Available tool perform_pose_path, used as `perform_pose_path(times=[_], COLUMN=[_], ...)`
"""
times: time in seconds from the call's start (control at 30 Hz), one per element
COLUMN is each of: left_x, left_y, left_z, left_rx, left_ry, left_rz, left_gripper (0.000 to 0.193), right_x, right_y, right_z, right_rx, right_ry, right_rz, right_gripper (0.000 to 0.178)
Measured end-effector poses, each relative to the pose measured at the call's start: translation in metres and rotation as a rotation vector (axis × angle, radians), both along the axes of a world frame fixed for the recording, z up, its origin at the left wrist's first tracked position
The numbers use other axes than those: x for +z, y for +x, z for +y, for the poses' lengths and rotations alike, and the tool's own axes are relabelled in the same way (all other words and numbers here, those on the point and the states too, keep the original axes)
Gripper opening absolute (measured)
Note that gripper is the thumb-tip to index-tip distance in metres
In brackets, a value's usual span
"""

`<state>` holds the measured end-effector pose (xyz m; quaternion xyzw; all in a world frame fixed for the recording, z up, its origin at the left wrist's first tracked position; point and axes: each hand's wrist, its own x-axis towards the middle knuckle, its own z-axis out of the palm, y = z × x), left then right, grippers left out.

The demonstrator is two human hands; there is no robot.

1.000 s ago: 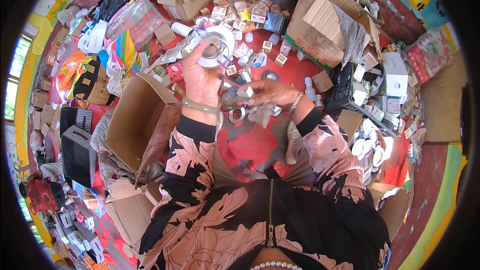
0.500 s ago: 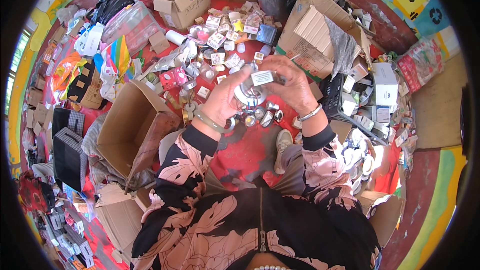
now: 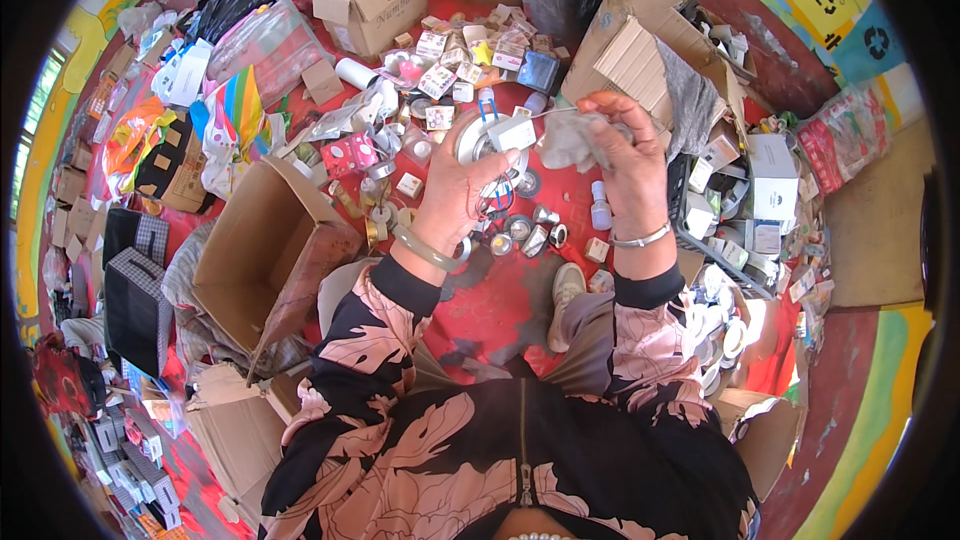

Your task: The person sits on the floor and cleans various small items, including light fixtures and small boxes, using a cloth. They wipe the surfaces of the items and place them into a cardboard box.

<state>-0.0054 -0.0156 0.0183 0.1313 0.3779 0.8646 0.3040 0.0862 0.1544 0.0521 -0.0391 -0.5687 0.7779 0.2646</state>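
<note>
My left hand point(image 3: 452, 202) is closed around a round, pale lamp fitting point(image 3: 470, 143), probably a downlight. A small white box point(image 3: 513, 134) rests against the fitting by my thumb, and thin blue and red wires point(image 3: 489, 106) stick out around it. To the right, my right hand point(image 3: 637, 172) pinches a crumpled, cloudy plastic bag point(image 3: 570, 143), apart from the fitting. Below the hands lie several small round metal lamp parts point(image 3: 518, 228) on the red floor covering. A white bulb-like piece point(image 3: 600, 208) lies beside my right wrist.
Many small boxes point(image 3: 437, 81) are heaped ahead of me. An open carton point(image 3: 250, 240) stands at my left, another carton point(image 3: 375, 5) at the far side. On the right are a torn carton point(image 3: 640, 65) and a black crate point(image 3: 700, 230) full of boxes. My shoe point(image 3: 567, 305) is nearby.
My right hand has moved right, away from the lamp fitting, and now has the crumpled plastic bag in it. The left hand keeps the fitting, the white box now by its thumb.
</note>
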Motion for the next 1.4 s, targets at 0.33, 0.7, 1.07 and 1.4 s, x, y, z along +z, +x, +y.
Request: perform_pose_path(times=[0.33, 0.7, 1.07, 1.4], left_x=[0.000, 0.022, 0.008, 0.003], left_y=[0.003, 0.003, 0.002, 0.008], left_z=[0.005, -0.017, -0.014, -0.002], left_rx=[0.259, -0.285, -0.352, -0.298], left_ry=[-0.154, -0.140, -0.021, -0.018], left_rz=[0.396, 0.087, 0.050, 0.027], left_gripper=[0.063, 0.065, 0.067, 0.059], right_x=[0.030, 0.023, -0.009, -0.027], right_y=[0.009, 0.004, -0.007, -0.020], right_z=[-0.046, -0.031, -0.033, -0.034], right_rx=[-0.030, 0.001, 0.062, -0.213], right_ry=[0.371, 1.271, 0.377, 0.120], right_rz=[0.090, -0.020, -0.092, -0.092], right_gripper=[0.044, 0.047, 0.032, 0.016])
